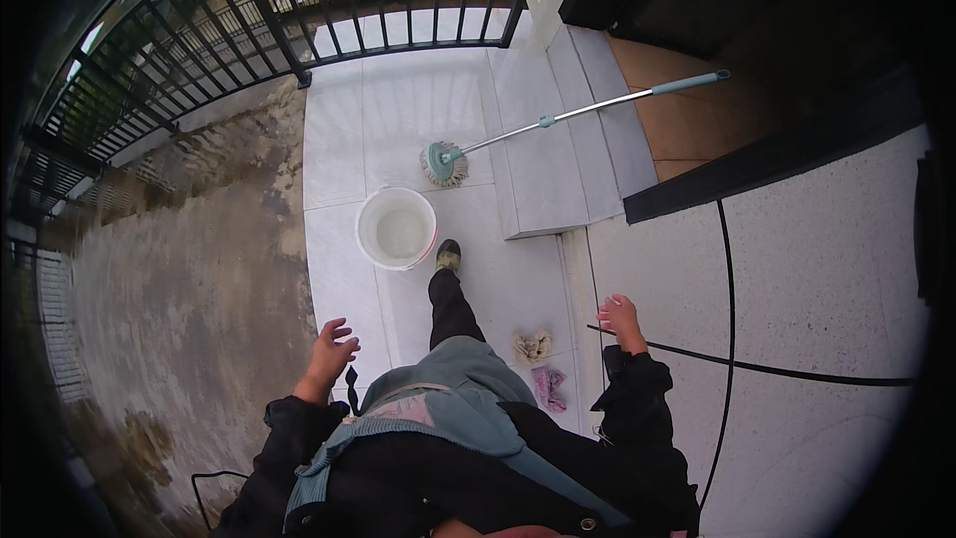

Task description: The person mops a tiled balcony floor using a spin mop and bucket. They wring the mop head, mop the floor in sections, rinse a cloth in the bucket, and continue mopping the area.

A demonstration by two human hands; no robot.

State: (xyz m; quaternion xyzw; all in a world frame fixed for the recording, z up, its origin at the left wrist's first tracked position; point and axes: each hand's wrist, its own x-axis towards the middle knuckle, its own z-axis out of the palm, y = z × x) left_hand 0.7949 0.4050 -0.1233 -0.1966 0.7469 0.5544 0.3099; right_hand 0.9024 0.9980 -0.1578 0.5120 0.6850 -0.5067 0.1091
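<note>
My left hand point(334, 351) hangs in the air at my side with its fingers apart, holding nothing. On the other side my right hand point(620, 320) is also bare, its fingers loosely spread near the wall. Ahead of my foot, a white plastic bucket point(364, 218) stands on pale floor tiles, with what looks like water in the bottom. Just beyond it a mop with a round teal head point(442, 164) rests on the tiles, its metal pole point(590, 107) leaning over the steps towards the doorway. A beige rag point(532, 348) and a pink cloth point(550, 389) lie crumpled below my right hand.
Two tiled steps point(544, 164) rise to a dark-framed doorway point(665, 183) at the right. A black metal railing point(403, 0) bounds the far side and the left. Stained bare concrete point(202, 269) borders the tiles. A speckled pale wall point(806, 261) stands at my right.
</note>
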